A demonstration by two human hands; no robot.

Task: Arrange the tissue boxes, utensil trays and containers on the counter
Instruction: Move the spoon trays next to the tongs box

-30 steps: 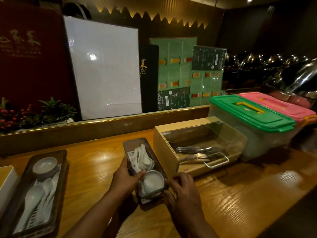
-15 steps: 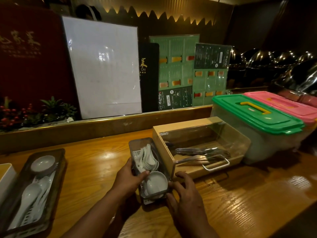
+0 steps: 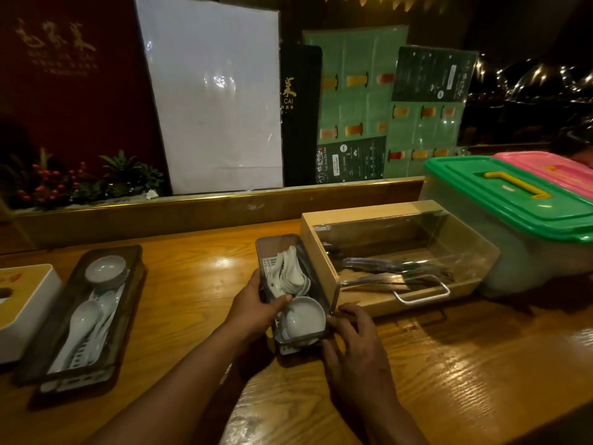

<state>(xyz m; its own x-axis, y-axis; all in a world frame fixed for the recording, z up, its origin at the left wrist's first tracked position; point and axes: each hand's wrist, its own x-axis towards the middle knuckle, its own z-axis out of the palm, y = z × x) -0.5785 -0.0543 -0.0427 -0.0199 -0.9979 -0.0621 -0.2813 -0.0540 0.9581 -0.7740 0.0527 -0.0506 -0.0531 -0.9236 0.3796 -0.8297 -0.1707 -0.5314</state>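
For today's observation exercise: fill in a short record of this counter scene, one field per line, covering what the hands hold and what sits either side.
Left hand: grips centre utensil tray, left side
Right hand: at tray's near right corner
Tray contents: white spoons, small bowl
Right of tray: wooden cutlery box, touching or nearly
Far right: green-lidded container
Left: second utensil tray, tissue box

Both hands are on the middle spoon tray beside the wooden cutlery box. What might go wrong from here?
1. The spoon tray sits right by the wooden cutlery box; another nudge may jam or shift it.
2. The small white bowl rests loose atop the spoons; a jolt may tip it out.
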